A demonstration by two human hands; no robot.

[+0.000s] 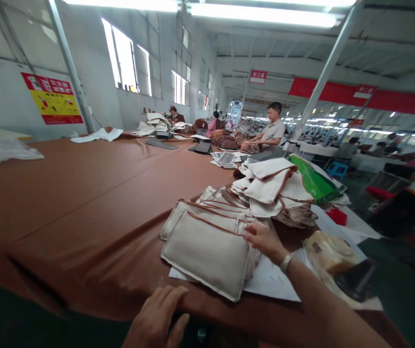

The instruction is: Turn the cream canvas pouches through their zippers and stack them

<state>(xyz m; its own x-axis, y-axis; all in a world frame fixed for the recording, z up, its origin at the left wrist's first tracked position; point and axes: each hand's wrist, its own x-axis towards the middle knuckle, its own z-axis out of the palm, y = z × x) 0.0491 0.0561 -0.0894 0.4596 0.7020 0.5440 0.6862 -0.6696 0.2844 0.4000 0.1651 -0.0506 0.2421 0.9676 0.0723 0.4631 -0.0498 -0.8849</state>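
A stack of pale grey padded fabric panels with stitched edges lies near the front edge of the table, fanned out toward the back. Brown edging shows along their upper sides. My right hand, with a light band at the wrist, has its fingers pinched at the upper right corner of the front panel. At the table's front edge, left of the stack, my left hand rests with fingers stretched out and holds nothing. White paper sticks out from beneath the stack.
Brown sheeting covers the table. Behind my right hand is a heap of similar panels, beside a green bag. A yellowish block-like object and a dark object lie to the right. A co-worker stands farther back.
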